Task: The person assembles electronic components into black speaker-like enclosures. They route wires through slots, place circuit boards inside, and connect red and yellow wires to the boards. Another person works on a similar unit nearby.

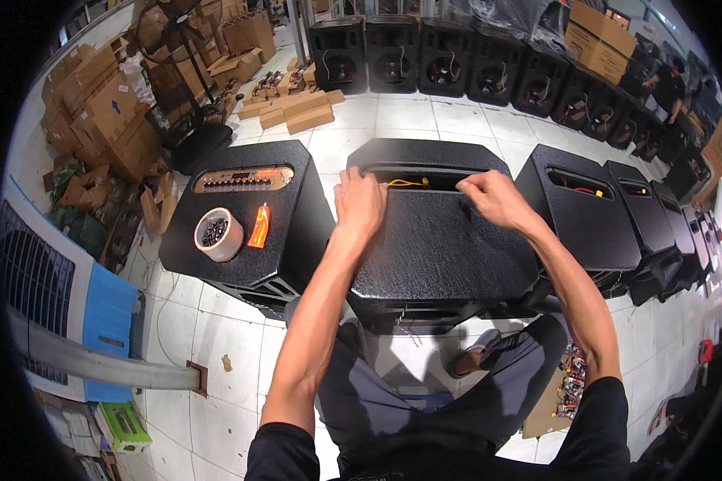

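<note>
A black speaker cabinet [445, 248] with a textured surface lies in front of me between my legs. Its top has a long recessed slot [437, 183] with yellow wires [409, 183] inside. At the slot's left end, my left hand [361, 202] rests on the cabinet, its fingers bent and somewhat spread near the rim. My right hand [497, 199] is at the slot's right end, fingers curled and thumb pressed in as in a pinch. Whatever is between those fingers is hidden.
On the left cabinet [176, 212] stand a cup of dark screws [218, 234] and an orange tube [259, 227]; a circuit panel [245, 179] fills its slot. More cabinets [582, 212] line the right. Speakers [393, 56] stand behind. A blue-and-white air cooler [80, 297] is left.
</note>
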{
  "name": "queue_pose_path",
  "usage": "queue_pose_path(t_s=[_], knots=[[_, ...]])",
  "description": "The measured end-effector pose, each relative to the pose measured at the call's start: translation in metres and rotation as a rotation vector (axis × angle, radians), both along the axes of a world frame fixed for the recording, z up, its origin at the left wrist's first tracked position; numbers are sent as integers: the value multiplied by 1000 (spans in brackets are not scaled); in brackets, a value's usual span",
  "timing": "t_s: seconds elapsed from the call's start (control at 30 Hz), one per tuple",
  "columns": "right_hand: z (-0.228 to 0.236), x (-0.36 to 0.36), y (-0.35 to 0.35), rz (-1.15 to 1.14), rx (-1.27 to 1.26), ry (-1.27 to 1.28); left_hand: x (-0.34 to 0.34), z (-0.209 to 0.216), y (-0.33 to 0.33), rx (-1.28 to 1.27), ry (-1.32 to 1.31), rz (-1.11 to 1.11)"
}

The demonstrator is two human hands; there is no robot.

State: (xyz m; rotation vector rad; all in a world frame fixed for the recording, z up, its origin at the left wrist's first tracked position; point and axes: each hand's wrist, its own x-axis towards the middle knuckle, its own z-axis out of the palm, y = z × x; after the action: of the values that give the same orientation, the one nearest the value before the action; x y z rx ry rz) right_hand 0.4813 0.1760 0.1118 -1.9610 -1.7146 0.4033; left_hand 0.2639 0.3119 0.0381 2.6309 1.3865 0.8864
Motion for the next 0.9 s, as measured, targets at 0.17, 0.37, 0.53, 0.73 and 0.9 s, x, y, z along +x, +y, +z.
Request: queue_pose_path(t_s=[0.17, 0.37, 0.53, 0.73, 0.9], knots=[[-38, 9, 66, 150, -387, -74, 6, -5, -6, 37, -39, 8], [-50, 10, 108, 224, -681, -153, 4, 1, -8, -31, -7, 11], [-53, 15, 120, 239, -748, -39, 6, 1, -8, -30, -39, -21], [-39, -1, 118, 142, -795, 57, 3, -3, -3, 55, -33, -67], [-52, 8, 120, 117, -763, 20, 5, -3, -4, 114, -106, -83]])
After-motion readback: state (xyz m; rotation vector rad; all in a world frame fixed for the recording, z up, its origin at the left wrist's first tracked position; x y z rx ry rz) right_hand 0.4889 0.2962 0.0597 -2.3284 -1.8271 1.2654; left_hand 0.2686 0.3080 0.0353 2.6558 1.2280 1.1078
